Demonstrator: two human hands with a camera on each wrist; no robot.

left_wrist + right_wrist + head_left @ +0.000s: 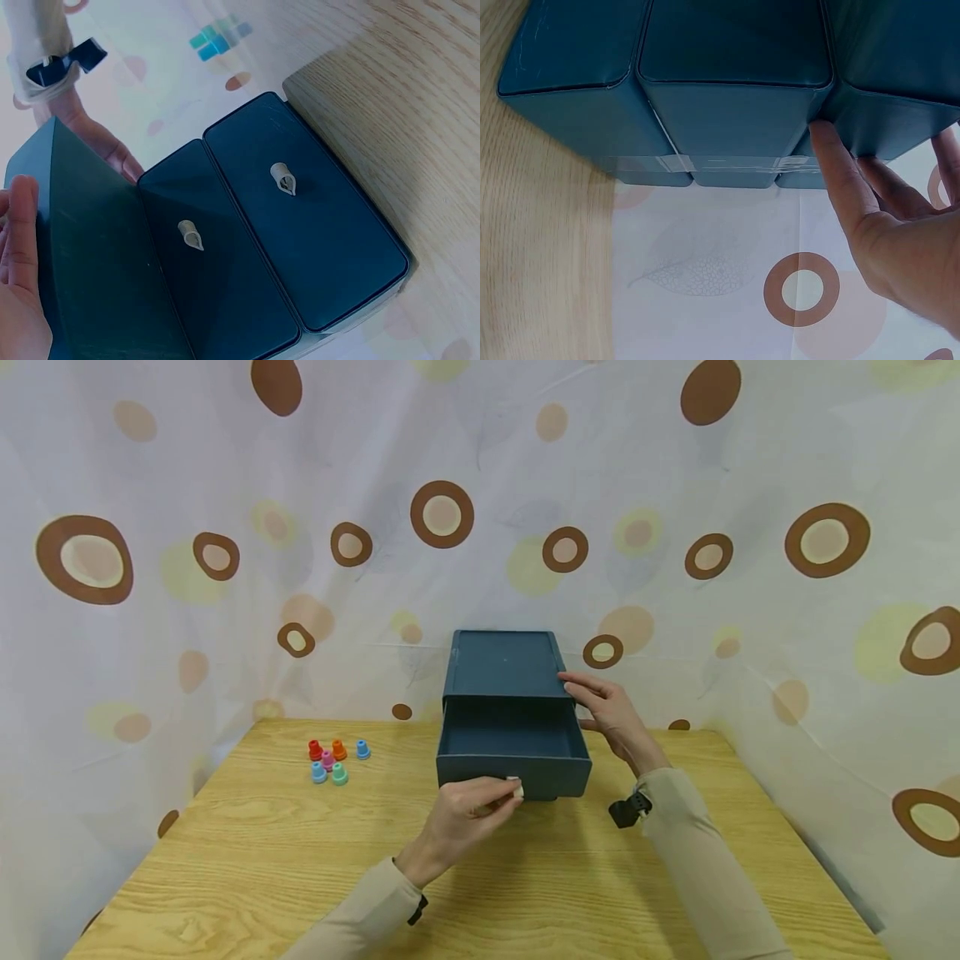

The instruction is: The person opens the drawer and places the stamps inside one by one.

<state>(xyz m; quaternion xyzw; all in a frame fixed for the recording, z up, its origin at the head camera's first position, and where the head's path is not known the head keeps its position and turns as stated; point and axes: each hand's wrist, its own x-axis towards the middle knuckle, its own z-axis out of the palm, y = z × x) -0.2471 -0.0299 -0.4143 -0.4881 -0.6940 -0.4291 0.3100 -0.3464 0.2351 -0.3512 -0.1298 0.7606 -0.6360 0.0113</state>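
Note:
A dark blue drawer unit (504,664) stands at the back of the table, its top drawer (472,768) pulled out and bare inside. At the drawer's front, my left hand (457,818) pinches a white pull tab (517,790). My right hand (615,718) steadies the unit's right side, fingers extended and thumb low; in the right wrist view its fingertips touch the casing. Two lower drawers, each with a white loop tab (282,178), are shut in the left wrist view. Left fingers (22,232) show there at the edge of the open drawer, their tips partly hidden.
Several small coloured cone-shaped pieces, one of them red (315,749), sit on the wooden table (247,852) left of the unit. A patterned cloth (495,460) hangs close behind. Clear tape (727,163) runs across the stacked casings.

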